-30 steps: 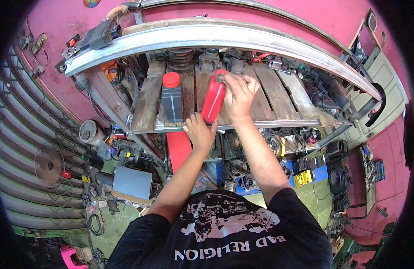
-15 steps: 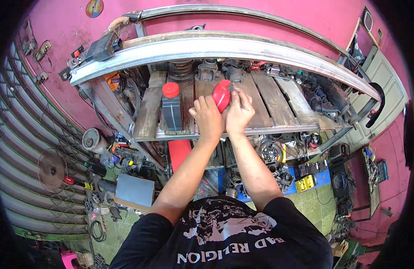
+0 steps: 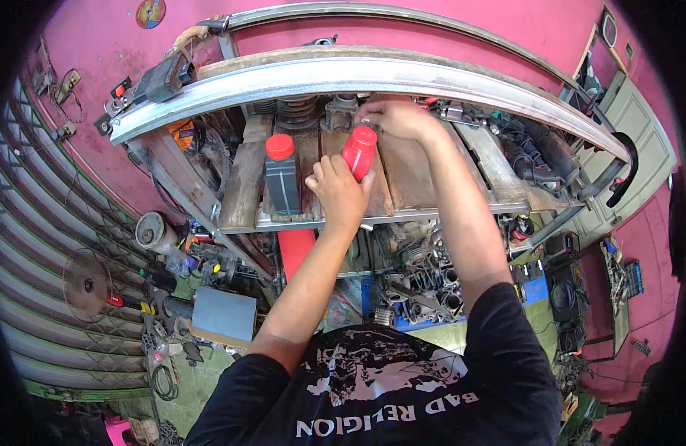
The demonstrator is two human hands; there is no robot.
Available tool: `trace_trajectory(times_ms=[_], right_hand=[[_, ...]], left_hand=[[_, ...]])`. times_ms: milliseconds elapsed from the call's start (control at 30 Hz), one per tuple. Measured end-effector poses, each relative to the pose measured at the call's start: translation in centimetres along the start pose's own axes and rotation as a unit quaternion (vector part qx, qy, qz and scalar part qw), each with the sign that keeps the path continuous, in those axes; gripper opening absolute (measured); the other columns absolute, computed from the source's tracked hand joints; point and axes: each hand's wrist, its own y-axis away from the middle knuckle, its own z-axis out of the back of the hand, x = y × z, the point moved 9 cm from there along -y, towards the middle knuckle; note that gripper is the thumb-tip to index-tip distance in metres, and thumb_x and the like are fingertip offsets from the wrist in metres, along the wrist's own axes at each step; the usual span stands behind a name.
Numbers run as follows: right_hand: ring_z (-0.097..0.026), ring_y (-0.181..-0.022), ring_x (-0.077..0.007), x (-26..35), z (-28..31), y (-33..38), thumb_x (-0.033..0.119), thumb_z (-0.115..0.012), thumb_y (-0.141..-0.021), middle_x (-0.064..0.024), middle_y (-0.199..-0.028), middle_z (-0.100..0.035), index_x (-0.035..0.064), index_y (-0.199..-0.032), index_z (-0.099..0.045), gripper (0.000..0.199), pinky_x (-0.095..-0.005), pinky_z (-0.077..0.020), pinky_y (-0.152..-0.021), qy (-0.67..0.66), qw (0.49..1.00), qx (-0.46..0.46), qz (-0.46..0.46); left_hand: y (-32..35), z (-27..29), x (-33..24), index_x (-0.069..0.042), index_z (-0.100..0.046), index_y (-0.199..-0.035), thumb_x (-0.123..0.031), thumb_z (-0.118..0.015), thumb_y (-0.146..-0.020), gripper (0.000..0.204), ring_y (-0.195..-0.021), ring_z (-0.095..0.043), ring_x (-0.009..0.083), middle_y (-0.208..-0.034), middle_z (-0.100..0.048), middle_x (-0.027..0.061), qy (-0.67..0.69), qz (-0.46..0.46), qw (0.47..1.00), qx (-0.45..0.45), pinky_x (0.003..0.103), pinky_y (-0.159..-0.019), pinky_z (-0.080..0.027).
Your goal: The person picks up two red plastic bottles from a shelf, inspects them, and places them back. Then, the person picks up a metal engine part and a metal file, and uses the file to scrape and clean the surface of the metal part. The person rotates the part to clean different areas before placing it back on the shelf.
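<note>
My left hand (image 3: 338, 192) is wrapped round a red plastic bottle (image 3: 360, 152) with a red cap, upright over the shelf's front planks. Just left of it stands a dark grey bottle (image 3: 284, 189) with a red screw cap, apart from my hand. My right hand (image 3: 396, 119) reaches to the back of the shelf, beyond the red bottle, its fingers curled together beside grey metal engine parts (image 3: 343, 115). Whatever its fingertips pinch there is too small to make out.
The wooden plank shelf (image 3: 421, 175) has a metal front edge, and a pale metal bar (image 3: 373, 72) crosses above it. A coil spring (image 3: 297, 115) stands at the back; a power tool (image 3: 540, 175) lies at right. Engine parts (image 3: 425, 290) crowd the level below.
My right hand has left the red bottle and moved back and up to the rear of the shelf. My left hand keeps hold of the bottle, which has shifted slightly left.
</note>
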Motion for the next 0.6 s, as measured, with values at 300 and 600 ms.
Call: trace_trajectory(times_ms=[300, 600], right_hand=[[-0.069, -0.094, -0.0258, 5.2, -0.9, -2.6, 0.009, -0.062, -0.088, -0.0109, -0.102, -0.076, 0.0084, -0.102, -0.076, 0.02, -0.0386, -0.0523, -0.085, 0.181, 0.974, 0.099, 0.093], [-0.071, -0.1, -0.0278, 10.4, -3.4, -1.7, 0.011, -0.063, -0.083, -0.0066, -0.106, -0.077, 0.0074, -0.098, -0.077, 0.021, -0.0412, -0.0577, -0.08, 0.382, 0.92, 0.068, 0.061]], left_hand=[[-0.1, 0.2, 0.3, -0.001, -0.058, -0.106, -0.038, -0.089, -0.071, 0.059, -0.105, -0.055, 0.0381, -0.106, -0.058, 0.0174, 0.004, -0.002, 1.0, -0.007, 0.053, -0.087, -0.039], [-0.3, 0.1, 1.1, -0.001, -0.057, -0.107, -0.038, -0.089, -0.071, 0.06, -0.106, -0.054, 0.0354, -0.109, -0.058, 0.016, 0.0, 0.011, 1.0, -0.005, 0.052, -0.086, -0.038]])
